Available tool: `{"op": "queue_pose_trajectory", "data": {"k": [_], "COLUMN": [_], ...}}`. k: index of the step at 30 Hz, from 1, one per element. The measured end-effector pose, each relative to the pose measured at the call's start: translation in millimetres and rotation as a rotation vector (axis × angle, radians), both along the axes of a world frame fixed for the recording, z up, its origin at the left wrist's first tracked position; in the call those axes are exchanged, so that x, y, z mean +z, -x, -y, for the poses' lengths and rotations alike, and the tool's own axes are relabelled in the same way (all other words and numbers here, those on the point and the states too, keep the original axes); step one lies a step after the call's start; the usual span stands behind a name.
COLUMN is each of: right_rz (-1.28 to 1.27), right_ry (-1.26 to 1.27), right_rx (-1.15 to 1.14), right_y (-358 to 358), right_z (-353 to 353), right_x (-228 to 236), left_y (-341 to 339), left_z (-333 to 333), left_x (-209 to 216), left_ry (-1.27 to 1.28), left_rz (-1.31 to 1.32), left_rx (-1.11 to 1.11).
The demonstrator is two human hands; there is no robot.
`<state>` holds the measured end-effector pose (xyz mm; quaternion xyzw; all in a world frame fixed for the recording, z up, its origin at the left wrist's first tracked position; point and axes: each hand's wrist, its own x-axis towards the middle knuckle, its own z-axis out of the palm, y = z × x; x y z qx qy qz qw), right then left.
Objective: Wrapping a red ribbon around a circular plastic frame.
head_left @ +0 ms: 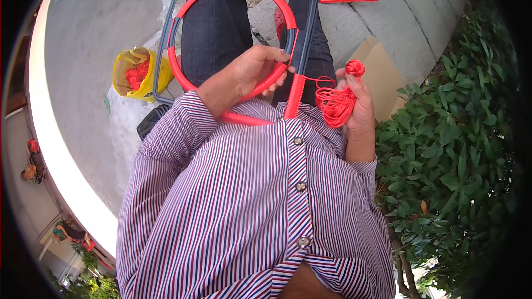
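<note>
Head view, sole entry.

Risks, as judged: loops of the red cord hank [337,106] hang loose below the right hand [360,102]; a slack grip could let them drop or knot. The feed strand [318,80] sags between hank and frame; poor tension there could leave turns gapped or slipping along the smooth bar. The dark frame [311,27] lies over both thighs [217,33] with no visible clamp; a hard pull from the right could tilt it.

Position: frame, square with an inner ring [189,9], partly bound in red, bare at the top. Near edge against the striped shirt [238,188]; far edge toward the knees. Right side bar bound in its near part only.

Left hand [257,72]: closed about the ring's right side, beside that bar, thumb uppermost. Right hand: gripping the hank, apart from the frame, beyond the right thigh's outer edge.
</note>
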<state>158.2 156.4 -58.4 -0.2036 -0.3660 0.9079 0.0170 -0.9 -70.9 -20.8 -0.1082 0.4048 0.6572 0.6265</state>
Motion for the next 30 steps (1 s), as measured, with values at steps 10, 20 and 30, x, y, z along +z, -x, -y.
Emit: {"op": "queue_pose_trajectory", "data": {"k": [10,20,30], "right_rz": [0.048,0.129,-0.377], "right_ry": [0.238,-1.054,-1.194], "right_rx": [-1.045,-0.326,0.183], "right_y": [-139.6,10.0,42.7], "right_z": [-167.4,-37.6,71.3], "right_x": [-67.4,27.2,59.6], "left_y": [2.7,-0.4,-8.2], "left_z": [6.6,-4.4,3.4], "left_x": [-12.6,-14.7,-8.3], "left_ry": [-0.067,0.096,-0.022], "left_rz": [-0.087,-0.261,-0.286], "left_rx": [0.029,0.377,0.276]}}
